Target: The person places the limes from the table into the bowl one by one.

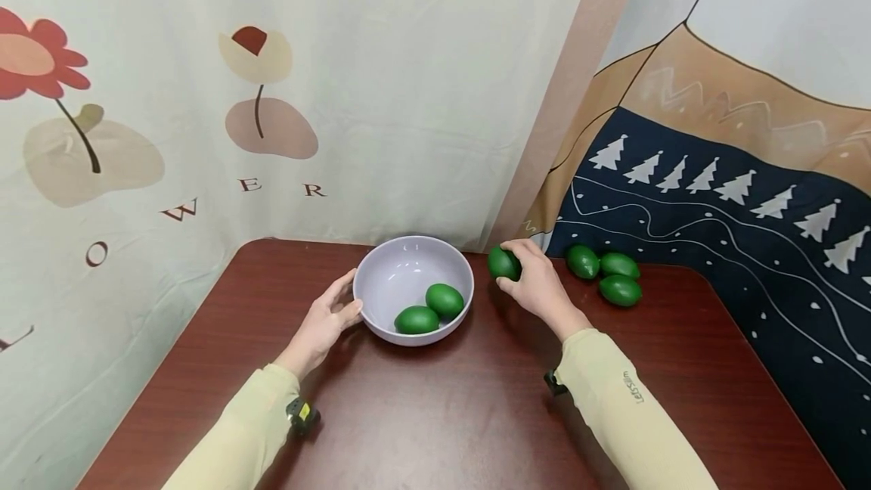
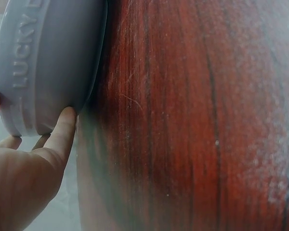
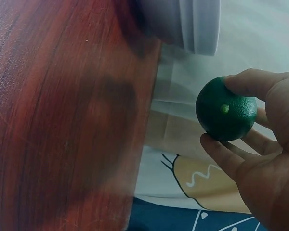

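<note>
A pale lavender bowl stands near the table's back edge, with one lime and another lime inside. My left hand holds the bowl's left side, thumb and fingers spread over its outer wall. In the left wrist view, fingertips press low on the wall beneath raised lettering. To the right of the bowl, my right hand pinches a green lime between thumb and fingers. The right wrist view shows this lime stem end toward the camera, apart from the bowl wall.
Right of my right hand lie three more limes, close together near the back edge. The dark red-brown table ends at a hanging printed cloth. A small black device is strapped at my left wrist.
</note>
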`<act>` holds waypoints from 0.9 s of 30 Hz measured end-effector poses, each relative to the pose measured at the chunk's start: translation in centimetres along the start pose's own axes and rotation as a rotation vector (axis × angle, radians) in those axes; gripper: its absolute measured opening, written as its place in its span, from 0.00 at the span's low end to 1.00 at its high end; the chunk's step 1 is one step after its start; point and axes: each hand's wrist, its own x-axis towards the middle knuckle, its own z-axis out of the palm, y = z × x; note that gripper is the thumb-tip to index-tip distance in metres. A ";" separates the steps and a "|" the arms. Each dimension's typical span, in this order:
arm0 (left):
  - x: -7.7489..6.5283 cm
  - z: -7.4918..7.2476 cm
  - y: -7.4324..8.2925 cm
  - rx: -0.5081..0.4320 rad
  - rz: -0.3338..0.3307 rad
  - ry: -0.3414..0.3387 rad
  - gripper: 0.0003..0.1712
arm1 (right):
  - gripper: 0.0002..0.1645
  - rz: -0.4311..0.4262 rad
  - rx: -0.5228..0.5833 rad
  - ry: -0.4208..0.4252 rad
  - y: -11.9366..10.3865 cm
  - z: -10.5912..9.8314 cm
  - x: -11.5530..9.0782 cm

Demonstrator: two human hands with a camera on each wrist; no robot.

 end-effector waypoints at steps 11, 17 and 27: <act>0.0 0.2 -0.1 -0.005 -0.013 0.015 0.37 | 0.34 -0.005 0.009 -0.025 -0.9 -0.1 0.2; 0.0 0.2 0.0 -0.001 -0.015 0.014 0.37 | 0.33 -0.008 0.015 -0.030 -1.2 0.0 0.3; 0.0 0.3 0.3 0.006 -0.009 0.009 0.37 | 0.33 -0.037 0.033 -0.030 -1.7 0.1 0.8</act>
